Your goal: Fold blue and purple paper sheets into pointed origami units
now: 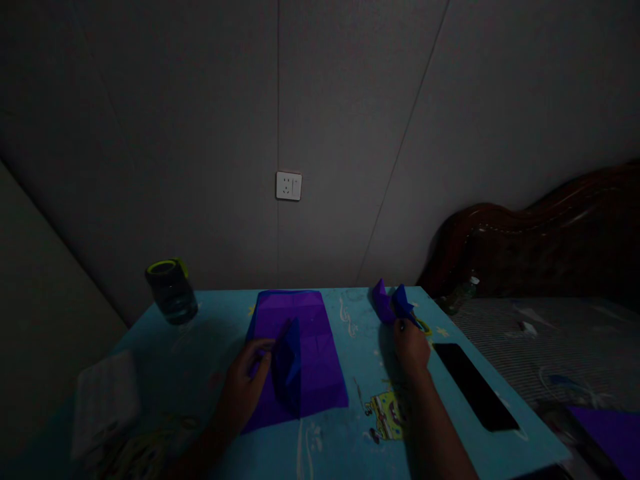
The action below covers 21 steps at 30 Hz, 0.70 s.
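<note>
A blue folded paper piece (289,367) stands over a creased purple sheet (320,347) on the light blue table. My left hand (247,377) is closed on the left side of that blue piece, thumb and fingers near its edge. Farther right, my right hand (411,343) is closed beside a purple folded paper (383,303) and a blue folded paper (401,303) near the table's back edge. What its fingers hold, if anything, is too dark and small to make out.
A dark cup with a yellow-green rim (173,293) stands back left. A white object (106,400) lies front left. Right of my right arm is a black flat object (475,387). Yellow handles (424,326) show behind my right hand. A bed with a bottle (463,295) is at right.
</note>
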Each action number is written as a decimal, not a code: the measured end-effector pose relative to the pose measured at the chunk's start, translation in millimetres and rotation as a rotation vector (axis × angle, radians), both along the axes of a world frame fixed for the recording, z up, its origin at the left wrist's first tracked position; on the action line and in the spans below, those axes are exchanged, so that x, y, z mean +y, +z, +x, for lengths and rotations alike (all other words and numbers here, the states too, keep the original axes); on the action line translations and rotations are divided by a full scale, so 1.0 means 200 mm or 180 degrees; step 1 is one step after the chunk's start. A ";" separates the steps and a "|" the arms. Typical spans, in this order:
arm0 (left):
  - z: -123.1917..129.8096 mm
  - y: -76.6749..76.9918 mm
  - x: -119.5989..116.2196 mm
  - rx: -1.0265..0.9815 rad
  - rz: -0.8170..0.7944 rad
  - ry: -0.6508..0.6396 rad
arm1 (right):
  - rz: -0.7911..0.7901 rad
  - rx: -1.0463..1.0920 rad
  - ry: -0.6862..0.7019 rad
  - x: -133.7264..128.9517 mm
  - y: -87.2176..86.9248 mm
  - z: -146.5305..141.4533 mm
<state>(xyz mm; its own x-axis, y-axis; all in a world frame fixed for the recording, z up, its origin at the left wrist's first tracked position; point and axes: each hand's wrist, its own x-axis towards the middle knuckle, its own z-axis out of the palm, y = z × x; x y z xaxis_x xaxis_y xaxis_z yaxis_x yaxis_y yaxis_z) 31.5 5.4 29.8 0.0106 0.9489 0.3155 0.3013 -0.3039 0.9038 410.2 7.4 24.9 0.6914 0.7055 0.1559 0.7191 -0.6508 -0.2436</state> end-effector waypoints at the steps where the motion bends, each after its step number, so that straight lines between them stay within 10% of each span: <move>1: 0.00 0.00 0.00 0.0004 -0.0020 -0.0011 | 0.0002 -0.0002 -0.0010 0.00 0.00 0.00; 21: 0.04 -0.07 0.00 0.0052 -0.0389 -0.0519 | 0.0144 0.0019 0.0069 -0.04 0.05 0.00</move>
<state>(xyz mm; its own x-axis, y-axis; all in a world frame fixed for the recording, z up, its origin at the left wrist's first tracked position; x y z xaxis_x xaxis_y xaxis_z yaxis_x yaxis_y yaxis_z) 39.4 4.6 15.3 0.1714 0.9654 0.1966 0.2720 -0.2382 0.9323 409.6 -1.2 34.9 0.6769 0.7127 0.1838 0.7314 -0.6232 -0.2768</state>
